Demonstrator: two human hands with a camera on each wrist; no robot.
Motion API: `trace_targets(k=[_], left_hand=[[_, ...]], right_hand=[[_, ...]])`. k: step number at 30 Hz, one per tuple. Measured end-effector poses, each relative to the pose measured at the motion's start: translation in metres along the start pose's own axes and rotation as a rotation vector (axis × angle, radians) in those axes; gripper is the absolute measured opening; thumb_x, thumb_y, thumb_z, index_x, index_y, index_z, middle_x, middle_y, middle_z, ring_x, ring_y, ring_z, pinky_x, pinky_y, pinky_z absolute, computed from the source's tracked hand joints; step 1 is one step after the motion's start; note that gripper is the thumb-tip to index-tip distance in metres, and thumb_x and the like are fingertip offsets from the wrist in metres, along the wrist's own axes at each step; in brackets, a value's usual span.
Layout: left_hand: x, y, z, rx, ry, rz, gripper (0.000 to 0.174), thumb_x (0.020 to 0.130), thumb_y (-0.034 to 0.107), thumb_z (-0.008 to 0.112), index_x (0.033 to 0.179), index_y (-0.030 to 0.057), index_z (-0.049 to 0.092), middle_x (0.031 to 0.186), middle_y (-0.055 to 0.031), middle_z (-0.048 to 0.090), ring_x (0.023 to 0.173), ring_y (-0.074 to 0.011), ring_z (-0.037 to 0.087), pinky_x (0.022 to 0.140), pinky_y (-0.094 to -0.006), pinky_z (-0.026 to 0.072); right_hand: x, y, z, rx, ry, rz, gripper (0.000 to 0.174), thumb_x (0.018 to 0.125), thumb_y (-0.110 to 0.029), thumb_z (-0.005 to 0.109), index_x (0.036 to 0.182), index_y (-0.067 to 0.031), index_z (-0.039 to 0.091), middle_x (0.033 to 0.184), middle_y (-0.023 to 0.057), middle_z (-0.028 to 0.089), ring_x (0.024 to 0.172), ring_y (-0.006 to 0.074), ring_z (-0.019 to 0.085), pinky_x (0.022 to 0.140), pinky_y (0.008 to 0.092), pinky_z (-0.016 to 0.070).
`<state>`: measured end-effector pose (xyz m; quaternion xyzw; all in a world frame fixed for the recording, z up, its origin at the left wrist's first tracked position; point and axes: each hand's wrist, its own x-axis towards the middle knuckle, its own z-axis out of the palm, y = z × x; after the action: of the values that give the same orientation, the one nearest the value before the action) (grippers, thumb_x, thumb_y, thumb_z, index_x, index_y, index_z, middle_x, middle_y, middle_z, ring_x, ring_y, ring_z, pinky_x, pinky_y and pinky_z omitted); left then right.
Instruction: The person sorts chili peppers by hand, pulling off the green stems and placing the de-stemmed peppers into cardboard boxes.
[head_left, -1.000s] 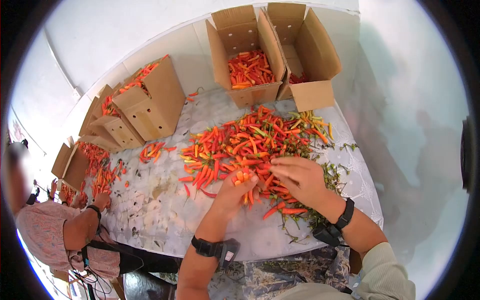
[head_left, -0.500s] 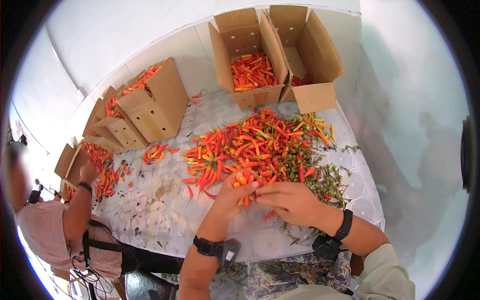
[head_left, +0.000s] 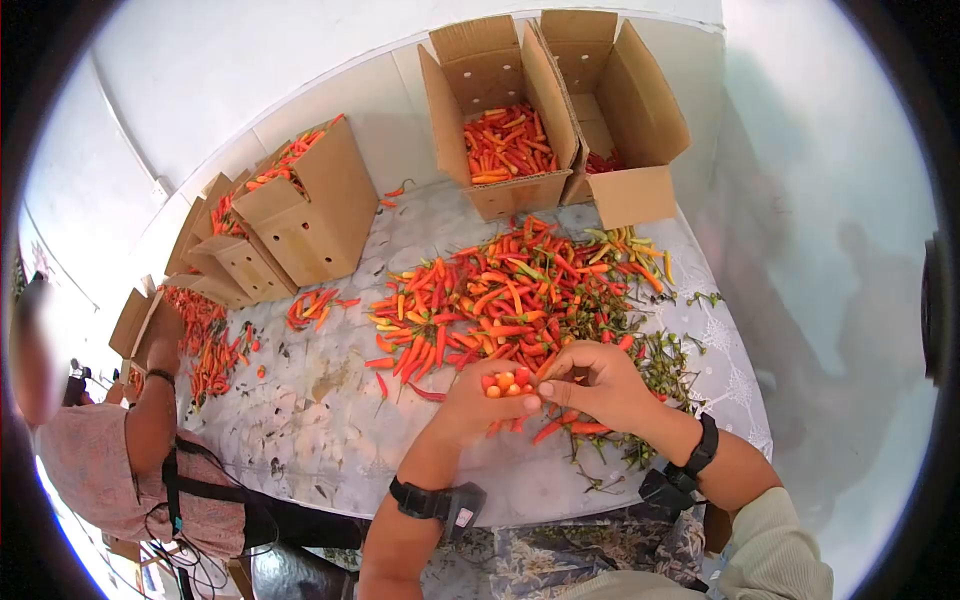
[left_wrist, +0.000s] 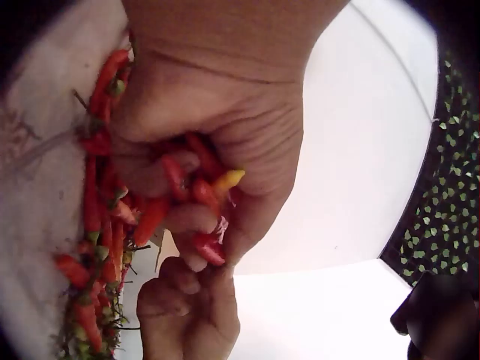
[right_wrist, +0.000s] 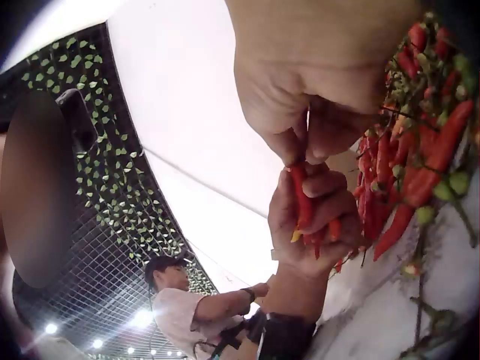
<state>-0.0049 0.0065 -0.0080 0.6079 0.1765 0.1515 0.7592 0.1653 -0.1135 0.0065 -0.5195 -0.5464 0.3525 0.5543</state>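
Note:
My left hand (head_left: 468, 405) holds a bunch of red and orange peppers (head_left: 507, 383), its fingers curled round them and their rounded ends upward. In the left wrist view, several red tips and a yellow one (left_wrist: 229, 180) stick out between the fingers of the left hand (left_wrist: 217, 135). The right hand (head_left: 605, 388) meets it, thumb and forefinger close together. In the right wrist view, the right hand (right_wrist: 322, 82) pinches the top end of a red pepper (right_wrist: 301, 196) that lies against the left hand (right_wrist: 304, 247). A large pepper pile (head_left: 490, 290) lies just beyond both hands.
Two open cartons (head_left: 520, 190) (head_left: 635, 195) stand at the back, with peppers inside. More filled cartons (head_left: 325, 215) line the left back. Green stems (head_left: 670, 370) lie right of the pile. At the left, a person in a patterned shirt (head_left: 90, 455) reaches toward another carton.
The right hand has come from over the pile to the left hand, its fingers now bent at the bunch. Both hands have shifted slightly right. The other person's arm has risen to a carton.

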Motion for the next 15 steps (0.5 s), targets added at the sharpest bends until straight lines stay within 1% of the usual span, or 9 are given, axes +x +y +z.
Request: trace_targets(k=[3, 6, 9, 12, 15], left_hand=[[-0.002, 0.003, 0.006, 0.009, 0.02, 0.04, 0.025, 0.075, 0.016, 0.076, 0.09, 0.0032, 0.062, 0.068, -0.0007, 0.06, 0.051, -0.0065, 0.054, 0.041, -0.0188, 0.0392], [-0.001, 0.003, 0.004, 0.08, 0.056, 0.024, 0.024, 0.076, 0.019, 0.076, 0.09, 0.0042, 0.062, 0.066, 0.0003, 0.059, 0.049, -0.0056, 0.052, 0.04, -0.0186, 0.0376], [0.0, 0.002, 0.004, 0.133, 0.085, 0.008, 0.023, 0.078, 0.019, 0.074, 0.091, 0.0045, 0.063, 0.065, 0.001, 0.059, 0.048, -0.0044, 0.051, 0.04, -0.0185, 0.0373], [-0.002, 0.01, 0.008, 0.132, 0.108, -0.055, 0.018, 0.077, 0.008, 0.071, 0.091, 0.0014, 0.062, 0.072, -0.0014, 0.062, 0.053, -0.0056, 0.055, 0.045, -0.0187, 0.044], [0.001, 0.003, 0.006, 0.115, 0.108, -0.009, 0.018, 0.077, 0.008, 0.071, 0.092, 0.0019, 0.062, 0.072, -0.0011, 0.062, 0.052, -0.0051, 0.054, 0.045, -0.0183, 0.0447]], right_hand=[[0.0, -0.006, 0.001, -0.169, 0.066, -0.095, 0.014, 0.078, -0.016, 0.072, 0.081, -0.0042, 0.066, 0.076, 0.005, 0.059, 0.066, 0.0147, 0.057, 0.058, 0.0267, 0.0451], [-0.001, -0.007, 0.006, -0.317, 0.139, -0.258, 0.01, 0.077, -0.013, 0.07, 0.081, -0.0054, 0.065, 0.074, 0.0065, 0.056, 0.062, 0.0181, 0.056, 0.054, 0.0284, 0.0444], [-0.002, -0.009, 0.009, -0.445, 0.179, -0.367, 0.007, 0.077, -0.01, 0.069, 0.08, -0.0055, 0.064, 0.074, 0.0071, 0.055, 0.062, 0.019, 0.056, 0.051, 0.0296, 0.0433], [-0.004, -0.012, 0.011, -0.475, 0.188, -0.35, 0.007, 0.076, -0.008, 0.069, 0.08, -0.0056, 0.064, 0.072, 0.0064, 0.054, 0.06, 0.0198, 0.055, 0.05, 0.0301, 0.0424], [-0.002, -0.008, 0.009, -0.526, 0.177, -0.475, 0.01, 0.074, -0.001, 0.07, 0.082, -0.003, 0.065, 0.074, 0.0055, 0.055, 0.056, 0.0138, 0.052, 0.047, 0.0255, 0.0398]])
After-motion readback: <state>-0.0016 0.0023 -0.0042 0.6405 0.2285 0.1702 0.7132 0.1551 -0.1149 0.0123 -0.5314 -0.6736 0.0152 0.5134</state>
